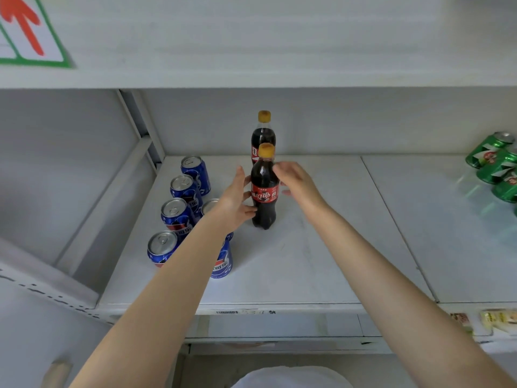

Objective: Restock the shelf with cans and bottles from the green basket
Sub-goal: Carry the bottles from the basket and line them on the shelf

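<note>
1. I face a white metal shelf (293,261), its board running under a second board above; a sign with a red arrow (23,26) and green border sits at 10 o'clock on the upper board.
2. A cola bottle (264,191) with a red label and yellow cap stands upright at the centre of the shelf.
3. A second cola bottle (263,130) of the same kind stands directly behind it, toward 12 o'clock, near the back wall.
4. My left hand (235,200) lies against the front bottle's left side, fingers spread and curled round it, touching the label.
5. My right hand (296,183) is at the bottle's right shoulder, fingers loosely spread; the fingertips (277,168) reach the neck area, though I cannot tell how firmly they press.
6. Blue Pepsi cans (179,214) stand upright in rows at 9 o'clock of the bottle, some partly hidden by my left forearm.
7. Green cans (495,163) are stacked at 3 o'clock, at the far right edge.
8. The green basket is out of view.
</note>
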